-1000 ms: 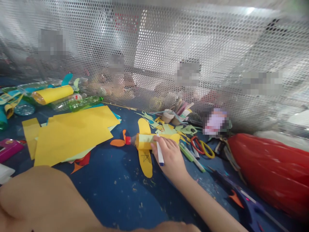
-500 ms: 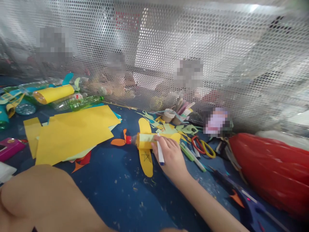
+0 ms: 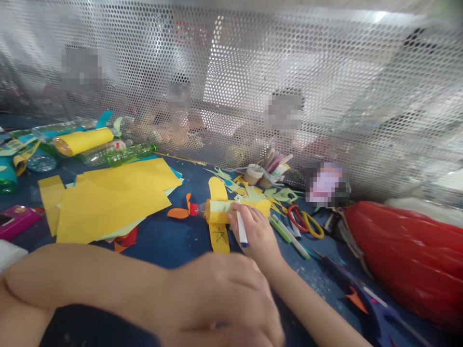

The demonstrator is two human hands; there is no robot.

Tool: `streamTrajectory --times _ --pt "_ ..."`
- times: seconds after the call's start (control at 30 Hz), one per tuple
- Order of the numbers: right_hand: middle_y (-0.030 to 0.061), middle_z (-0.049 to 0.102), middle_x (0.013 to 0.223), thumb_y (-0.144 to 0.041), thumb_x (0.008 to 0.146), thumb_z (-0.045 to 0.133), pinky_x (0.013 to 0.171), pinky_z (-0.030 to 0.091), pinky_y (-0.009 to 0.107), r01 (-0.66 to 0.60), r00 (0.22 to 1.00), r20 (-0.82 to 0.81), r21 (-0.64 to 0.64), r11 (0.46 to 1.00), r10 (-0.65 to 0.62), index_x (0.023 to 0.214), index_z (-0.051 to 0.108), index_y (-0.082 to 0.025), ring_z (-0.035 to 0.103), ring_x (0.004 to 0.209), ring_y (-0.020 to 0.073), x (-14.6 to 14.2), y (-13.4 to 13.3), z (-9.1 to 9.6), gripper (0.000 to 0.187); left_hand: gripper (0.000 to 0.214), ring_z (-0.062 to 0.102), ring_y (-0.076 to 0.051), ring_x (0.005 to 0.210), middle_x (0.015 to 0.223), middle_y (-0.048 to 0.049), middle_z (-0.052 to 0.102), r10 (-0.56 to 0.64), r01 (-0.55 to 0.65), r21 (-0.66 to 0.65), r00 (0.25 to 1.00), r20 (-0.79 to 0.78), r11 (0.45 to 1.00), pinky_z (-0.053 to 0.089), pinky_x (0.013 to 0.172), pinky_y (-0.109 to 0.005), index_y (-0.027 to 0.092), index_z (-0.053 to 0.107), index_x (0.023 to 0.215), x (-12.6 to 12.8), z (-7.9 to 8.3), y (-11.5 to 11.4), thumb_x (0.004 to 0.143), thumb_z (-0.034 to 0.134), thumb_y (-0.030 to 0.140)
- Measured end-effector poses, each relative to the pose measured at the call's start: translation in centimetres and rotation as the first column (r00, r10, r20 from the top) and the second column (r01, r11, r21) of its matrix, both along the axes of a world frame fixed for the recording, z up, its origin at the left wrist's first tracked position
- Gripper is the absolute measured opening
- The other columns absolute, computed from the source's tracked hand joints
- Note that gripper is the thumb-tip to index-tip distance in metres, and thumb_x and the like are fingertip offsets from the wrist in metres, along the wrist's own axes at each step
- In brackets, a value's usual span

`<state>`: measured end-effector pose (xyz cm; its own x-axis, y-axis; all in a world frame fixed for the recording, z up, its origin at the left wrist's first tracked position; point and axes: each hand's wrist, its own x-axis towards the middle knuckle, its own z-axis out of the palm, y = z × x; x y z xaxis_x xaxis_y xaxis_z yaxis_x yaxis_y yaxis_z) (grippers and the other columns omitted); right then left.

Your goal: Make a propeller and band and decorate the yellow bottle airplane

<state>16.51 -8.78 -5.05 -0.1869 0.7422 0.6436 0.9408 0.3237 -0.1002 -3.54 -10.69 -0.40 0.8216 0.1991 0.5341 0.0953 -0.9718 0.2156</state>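
Observation:
My right hand is closed around a white marker with a dark blue end, and it rests on a toy plane made from a bottle wrapped in yellow paper. The plane has an orange propeller on a red cap. A star is drawn on its near wing, whose tip my left arm hides. Close to the camera, my left hand reaches across with its fingers curled in, somewhat blurred. Whatever it may hold is hidden.
Yellow paper sheets lie left, with bottles behind. Paper scraps, green markers, scissors, a blue glue gun and a red plastic bag are to the right. A perforated metal screen stands behind.
My left hand has come up from the bottom edge into the middle foreground, in front of the near wing. The right hand, marker and plane stay nearly still.

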Motion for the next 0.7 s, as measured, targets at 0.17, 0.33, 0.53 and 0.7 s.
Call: streamTrajectory --times 0.17,0.33,0.53,0.7 --pt "0.0097 0.066 0.089 -0.026 0.094 0.041 0.077 0.049 0.038 -0.009 0.999 -0.040 -0.038 0.999 0.007 0.098 0.053 -0.018 0.062 0.087 0.0247 0.2 0.1 0.0 0.015 0.044 0.054 -0.022 0.077 0.084 -0.0127 0.060 0.010 0.002 0.088 0.992 -0.128 0.996 0.049 0.070 -0.035 0.013 0.062 0.085 1.5 -3.7 3.6 0.093 0.028 0.040" --pt "0.0107 0.066 0.089 -0.025 0.093 0.042 0.081 0.049 0.040 -0.020 1.000 -0.020 -0.030 0.999 0.019 0.098 0.054 -0.017 0.062 0.089 0.0251 0.4 0.3 0.4 0.015 0.043 0.049 -0.032 0.104 0.116 -0.0208 0.050 0.186 -0.176 0.070 0.964 -0.188 0.982 0.047 0.083 -0.046 0.013 0.061 0.106 0.4 -6.4 4.1 0.090 0.038 0.046" --pt "0.0080 0.070 0.086 -0.024 0.088 0.048 0.073 0.050 0.035 -0.186 0.977 -0.096 0.062 0.981 0.191 0.089 0.057 -0.021 0.065 0.081 0.0223 -0.1 -1.1 0.2 0.010 0.040 0.042 -0.032 0.115 0.120 -0.0169 0.049 0.192 -0.198 -0.009 0.961 -0.199 0.980 0.039 0.096 -0.050 0.017 0.062 0.104 0.3 -6.9 3.8 0.089 0.041 0.048" --pt "-0.0060 0.052 0.053 -0.025 0.089 0.037 0.045 0.041 0.024 -0.458 0.640 -0.753 -0.216 0.862 0.151 0.093 0.048 -0.023 0.049 0.045 0.0126 -1.2 -1.7 -1.8 0.013 0.038 0.040 -0.032 0.116 0.120 -0.0146 0.049 0.205 -0.216 -0.034 0.957 -0.204 0.976 0.036 0.097 -0.052 0.022 0.059 0.111 0.3 -6.8 3.8 0.089 0.040 0.046"
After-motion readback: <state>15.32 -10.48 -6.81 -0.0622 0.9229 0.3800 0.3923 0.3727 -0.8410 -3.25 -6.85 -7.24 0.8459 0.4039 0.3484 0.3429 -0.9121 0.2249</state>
